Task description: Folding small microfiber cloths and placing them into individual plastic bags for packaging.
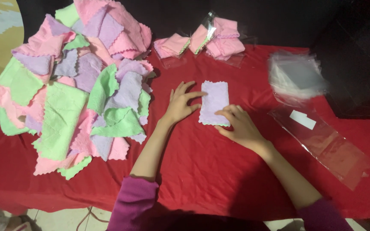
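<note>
Now both hands flat, fingers spread, pressing folded lilac cloth (214, 102); long axis runs away from person.

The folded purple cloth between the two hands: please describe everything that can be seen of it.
The folded purple cloth is a small, pale lilac rectangle with wavy, scalloped edges and a soft, fluffy look like microfibre. It lies flat on the red tablecloth, folded narrow, its long side pointing away from the person. The left hand touches its left edge with a fingertip; the right hand presses its lower right corner.
</note>
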